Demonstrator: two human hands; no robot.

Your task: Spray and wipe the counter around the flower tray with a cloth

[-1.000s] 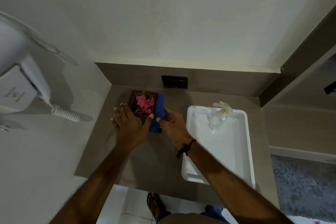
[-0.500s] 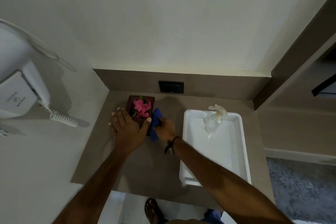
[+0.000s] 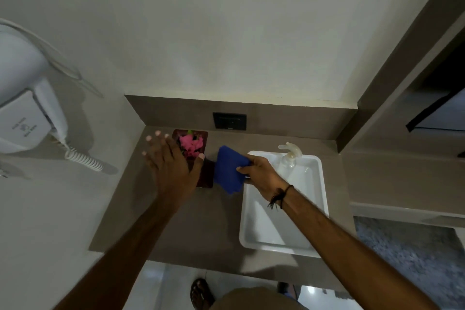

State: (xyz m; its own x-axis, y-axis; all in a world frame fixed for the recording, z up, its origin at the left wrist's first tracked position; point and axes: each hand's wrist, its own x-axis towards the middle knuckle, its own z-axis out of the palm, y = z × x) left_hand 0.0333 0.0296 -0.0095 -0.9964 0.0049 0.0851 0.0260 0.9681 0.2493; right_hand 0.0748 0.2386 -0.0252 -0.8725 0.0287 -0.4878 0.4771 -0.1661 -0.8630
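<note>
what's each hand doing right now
Left hand: open, fingers spread over the flower tray, gripping nothing.
Right hand: closed on the blue cloth.

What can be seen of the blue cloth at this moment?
The blue cloth is deep blue, soft and folded into a thick pad, as it looks. The right hand pinches its right edge. It lies between the flower tray and the white tray, over the counter; whether it touches the counter cannot be told.

Dim, soft, wide-angle edge warp
</note>
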